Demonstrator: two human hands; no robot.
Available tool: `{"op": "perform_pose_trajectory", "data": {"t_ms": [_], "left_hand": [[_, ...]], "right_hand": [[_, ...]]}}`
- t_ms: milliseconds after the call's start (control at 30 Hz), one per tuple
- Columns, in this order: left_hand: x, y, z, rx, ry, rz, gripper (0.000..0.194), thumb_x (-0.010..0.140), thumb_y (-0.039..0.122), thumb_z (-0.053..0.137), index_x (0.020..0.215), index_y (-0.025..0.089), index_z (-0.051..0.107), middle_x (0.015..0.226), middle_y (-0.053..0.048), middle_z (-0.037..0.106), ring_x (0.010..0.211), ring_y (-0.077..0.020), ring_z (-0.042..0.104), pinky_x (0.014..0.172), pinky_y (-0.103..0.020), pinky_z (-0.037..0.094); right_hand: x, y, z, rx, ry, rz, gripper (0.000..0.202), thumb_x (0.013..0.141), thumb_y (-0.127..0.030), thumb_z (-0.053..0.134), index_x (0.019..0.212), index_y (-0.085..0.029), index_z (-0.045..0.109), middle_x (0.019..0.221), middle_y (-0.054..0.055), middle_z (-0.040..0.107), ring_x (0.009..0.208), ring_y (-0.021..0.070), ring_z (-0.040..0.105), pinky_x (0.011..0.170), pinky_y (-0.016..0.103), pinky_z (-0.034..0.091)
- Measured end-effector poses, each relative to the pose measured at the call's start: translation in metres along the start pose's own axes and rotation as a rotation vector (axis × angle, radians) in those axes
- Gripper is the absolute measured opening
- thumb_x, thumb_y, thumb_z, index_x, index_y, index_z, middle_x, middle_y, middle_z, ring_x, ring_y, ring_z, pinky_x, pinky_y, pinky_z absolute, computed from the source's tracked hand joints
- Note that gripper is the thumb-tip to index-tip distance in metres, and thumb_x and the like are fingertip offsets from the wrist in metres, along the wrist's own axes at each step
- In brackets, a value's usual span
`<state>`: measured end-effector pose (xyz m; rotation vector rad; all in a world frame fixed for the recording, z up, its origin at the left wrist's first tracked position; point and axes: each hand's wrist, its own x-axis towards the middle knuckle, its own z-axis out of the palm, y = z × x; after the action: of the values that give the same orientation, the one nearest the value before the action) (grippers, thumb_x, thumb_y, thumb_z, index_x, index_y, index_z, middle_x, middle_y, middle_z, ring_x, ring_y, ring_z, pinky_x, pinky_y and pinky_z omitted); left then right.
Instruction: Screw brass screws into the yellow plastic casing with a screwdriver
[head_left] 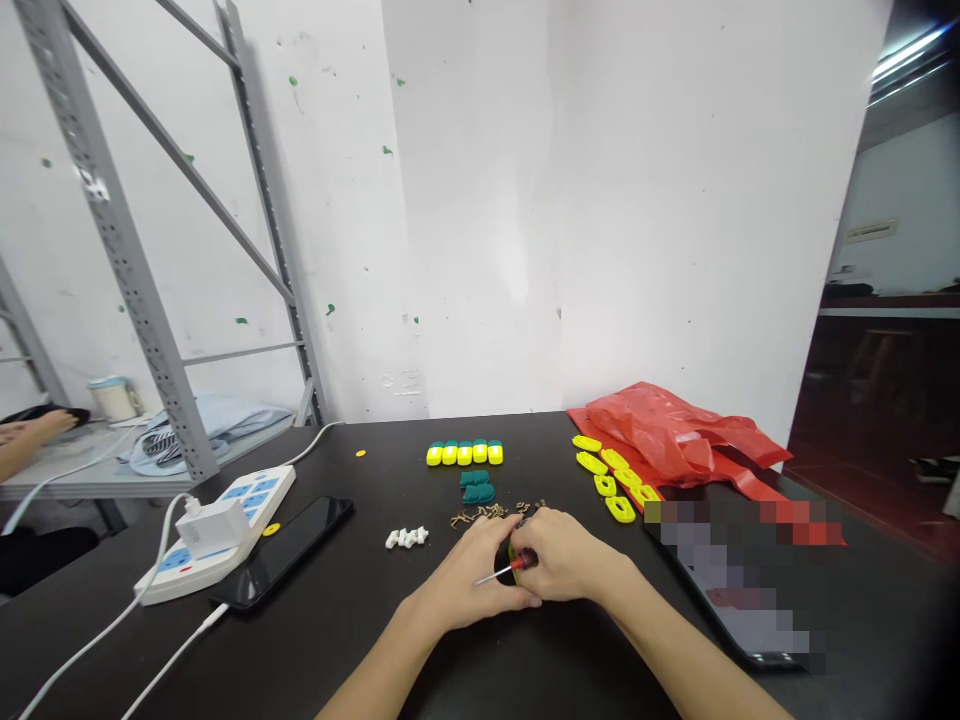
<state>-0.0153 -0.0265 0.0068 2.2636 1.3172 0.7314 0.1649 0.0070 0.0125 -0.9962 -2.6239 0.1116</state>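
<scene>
My right hand is closed around a screwdriver with a red and black handle; its thin metal shaft points left across my left palm. My left hand curves its fingers and thumb around a yellow plastic piece, of which only a sliver shows between the hands. Just beyond the hands lie scattered small brass-coloured screws. Dark green plastic shells are behind these. White small parts sit left of my left hand.
A row of yellow-and-green assembled pieces stands at the back. Yellow plastic frames lie right, beside a red plastic bag and a blurred tablet-like device. Left are a phone and power strip. Another person's arm shows far left.
</scene>
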Motion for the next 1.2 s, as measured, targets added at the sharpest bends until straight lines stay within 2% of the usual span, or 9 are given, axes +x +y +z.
{"op": "perform_pose_trajectory", "data": {"t_ms": [100,200,267,433,600,733,900,1067,1200], "left_hand": [[0.000,0.002,-0.001,0.008,-0.034,0.055,0.068,0.059,0.046,0.084,0.120,0.024,0.062,0.116,-0.006,0.063,0.109,-0.0291,0.053,0.096,-0.039,0.042],[0.000,0.004,-0.002,0.023,-0.037,0.069,0.055,0.062,0.048,0.082,0.109,0.023,0.067,0.112,-0.006,0.064,0.108,-0.0287,0.053,0.097,-0.038,0.042],[-0.001,0.004,-0.002,0.036,-0.024,0.064,0.057,0.062,0.047,0.081,0.112,0.023,0.067,0.117,-0.007,0.062,0.113,-0.0292,0.052,0.101,-0.040,0.040],[-0.002,0.002,-0.002,0.050,-0.026,0.037,0.067,0.064,0.049,0.079,0.123,0.022,0.063,0.133,-0.009,0.054,0.126,-0.0323,0.045,0.112,-0.044,0.032],[-0.003,0.002,-0.002,0.077,-0.035,0.020,0.070,0.065,0.050,0.078,0.126,0.021,0.061,0.135,-0.010,0.053,0.130,-0.0335,0.042,0.115,-0.047,0.028],[-0.003,0.002,-0.003,0.094,-0.045,0.017,0.071,0.066,0.051,0.077,0.127,0.020,0.060,0.135,-0.010,0.054,0.131,-0.0338,0.041,0.116,-0.048,0.025],[-0.003,0.000,-0.003,0.096,-0.035,0.019,0.074,0.065,0.051,0.078,0.129,0.021,0.058,0.136,-0.010,0.053,0.133,-0.0351,0.038,0.117,-0.051,0.022],[-0.004,-0.002,-0.002,0.082,-0.011,0.053,0.068,0.063,0.052,0.079,0.122,0.024,0.063,0.133,-0.009,0.055,0.129,-0.0342,0.043,0.115,-0.049,0.027],[-0.004,-0.002,-0.003,0.100,-0.002,0.058,0.070,0.063,0.053,0.079,0.124,0.022,0.063,0.134,-0.010,0.054,0.130,-0.0351,0.042,0.115,-0.051,0.026]], "right_hand": [[-0.002,0.002,-0.002,-0.007,-0.024,-0.019,0.006,0.063,-0.022,0.058,0.062,-0.019,0.063,0.058,0.001,0.061,0.054,0.0137,0.048,0.053,0.025,0.026],[-0.002,0.006,-0.002,0.127,-0.010,0.007,0.007,0.062,-0.016,0.054,0.057,-0.017,0.059,0.052,-0.002,0.054,0.051,0.0113,0.043,0.051,0.024,0.025],[0.000,0.010,-0.003,0.282,0.075,0.054,0.011,0.065,-0.014,0.050,0.060,-0.017,0.059,0.053,-0.003,0.052,0.052,0.0105,0.042,0.051,0.023,0.027],[0.006,0.025,-0.002,0.481,0.497,0.371,0.011,0.069,-0.016,0.048,0.077,-0.020,0.055,0.063,-0.004,0.054,0.059,0.0129,0.049,0.056,0.023,0.035],[0.009,0.037,0.005,0.510,0.507,0.495,0.019,0.070,-0.017,0.051,0.089,-0.021,0.049,0.064,-0.004,0.057,0.055,0.0146,0.052,0.054,0.024,0.037],[0.010,0.037,0.002,0.624,0.669,0.455,0.012,0.078,-0.027,0.054,0.087,-0.020,0.056,0.070,0.001,0.065,0.058,0.0161,0.059,0.056,0.026,0.043],[0.010,0.034,-0.008,0.788,0.809,0.499,0.035,0.078,-0.046,0.064,0.091,-0.014,0.067,0.066,0.004,0.066,0.053,0.0169,0.058,0.051,0.027,0.044],[0.008,0.030,-0.010,0.644,0.914,0.459,0.040,0.083,-0.054,0.059,0.082,-0.015,0.065,0.066,0.005,0.066,0.057,0.0181,0.057,0.055,0.028,0.043],[0.006,0.029,-0.009,0.428,0.856,0.433,0.038,0.088,-0.053,0.053,0.072,-0.019,0.060,0.056,0.001,0.060,0.052,0.0162,0.053,0.056,0.028,0.039]]}}
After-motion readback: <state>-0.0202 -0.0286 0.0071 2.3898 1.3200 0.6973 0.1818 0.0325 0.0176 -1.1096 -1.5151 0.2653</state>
